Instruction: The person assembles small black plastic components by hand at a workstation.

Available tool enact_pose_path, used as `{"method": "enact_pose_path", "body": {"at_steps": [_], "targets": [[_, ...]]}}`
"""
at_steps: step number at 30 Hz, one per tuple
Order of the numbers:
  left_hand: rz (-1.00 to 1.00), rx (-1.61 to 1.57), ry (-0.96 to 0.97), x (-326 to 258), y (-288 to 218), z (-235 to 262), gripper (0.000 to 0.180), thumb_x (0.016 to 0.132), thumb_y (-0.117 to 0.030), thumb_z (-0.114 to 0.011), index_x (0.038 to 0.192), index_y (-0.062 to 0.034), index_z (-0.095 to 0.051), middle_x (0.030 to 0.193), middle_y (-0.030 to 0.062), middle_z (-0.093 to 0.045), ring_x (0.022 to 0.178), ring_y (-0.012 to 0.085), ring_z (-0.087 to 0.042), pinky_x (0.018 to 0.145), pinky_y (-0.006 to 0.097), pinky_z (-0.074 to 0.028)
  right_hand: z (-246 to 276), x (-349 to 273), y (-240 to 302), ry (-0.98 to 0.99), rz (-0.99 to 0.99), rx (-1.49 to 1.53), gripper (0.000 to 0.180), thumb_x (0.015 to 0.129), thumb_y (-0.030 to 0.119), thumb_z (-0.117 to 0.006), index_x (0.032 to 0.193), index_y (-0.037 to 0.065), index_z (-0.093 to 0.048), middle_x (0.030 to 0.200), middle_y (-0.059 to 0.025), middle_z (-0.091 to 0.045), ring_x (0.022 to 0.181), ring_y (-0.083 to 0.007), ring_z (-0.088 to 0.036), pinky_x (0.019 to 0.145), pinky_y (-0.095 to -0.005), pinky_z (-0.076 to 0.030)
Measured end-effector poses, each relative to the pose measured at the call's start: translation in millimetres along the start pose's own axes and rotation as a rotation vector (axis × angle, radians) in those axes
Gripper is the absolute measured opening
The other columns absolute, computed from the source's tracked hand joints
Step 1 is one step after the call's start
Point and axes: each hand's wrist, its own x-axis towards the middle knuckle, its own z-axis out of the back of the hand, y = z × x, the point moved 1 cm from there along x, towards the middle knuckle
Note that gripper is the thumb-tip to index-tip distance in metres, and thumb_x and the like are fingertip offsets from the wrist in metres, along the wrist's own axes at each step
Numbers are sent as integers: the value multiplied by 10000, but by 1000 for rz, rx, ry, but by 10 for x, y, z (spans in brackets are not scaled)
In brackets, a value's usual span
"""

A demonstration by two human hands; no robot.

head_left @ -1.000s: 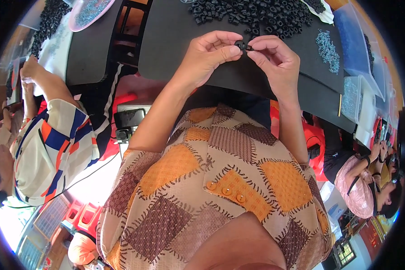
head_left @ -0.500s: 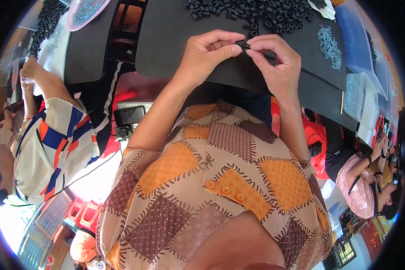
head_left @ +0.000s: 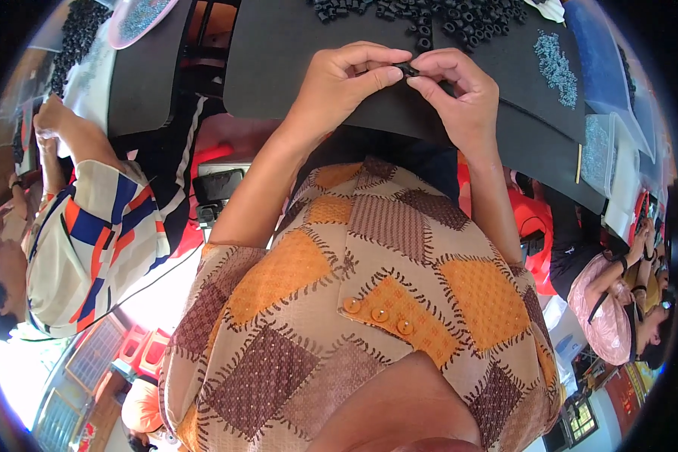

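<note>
Over the front part of a dark table, my two hands meet at a small black ring-shaped part. My left hand pinches it between thumb and forefinger. From the other side my right hand closes thumb and forefinger at the same part. Whether a second small piece sits between the fingertips is too small to tell. Just beyond my fingers lies a pile of similar black parts, short and hollow. To the right is a small heap of pale blue pieces.
On the right stands a clear plastic tub with pale blue pieces, near a larger clear bin. A pink-rimmed bowl of blue pieces is at upper left. Other people sit on both sides; a person's patterned shirt shows left. A phone lies below the table edge.
The gap between my hands has narrowed, and the black part is now pinched from both sides. The whole view has shifted slightly, with the table pile higher in the picture.
</note>
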Motion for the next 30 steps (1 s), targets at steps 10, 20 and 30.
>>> {"method": "enact_pose_path", "body": {"at_steps": [10, 20, 30], "targets": [[-11, -3, -16, -26, -64, 110, 202, 859, -48, -690, 1051, 13, -675, 881, 43, -700, 854, 81, -644, 786, 221, -513, -83, 26, 71, 76, -157, 12, 189, 760, -6, -748, 924, 28, -658, 826, 1, -684, 758, -50, -623, 697, -210, -508], [-4, 152, -7, -123, -256, 376, 159, 872, -57, -690, 1028, -25, -699, 885, 13, -689, 798, 47, -616, 719, 197, -504, -361, 123, 237, 114, -177, 12, 200, 744, -18, -744, 914, 27, -649, 808, -9, -682, 735, -53, -627, 684, -220, -515], [-175, 569, -38, -119, -435, 369, 226, 805, -60, -725, 1010, -16, -643, 890, 77, -706, 834, 134, -685, 764, 268, -547, -526, 165, 291, 84, -88, -265, 271, 712, 12, -738, 960, 51, -637, 828, -66, -696, 770, -155, -688, 720, -286, -537]]}}
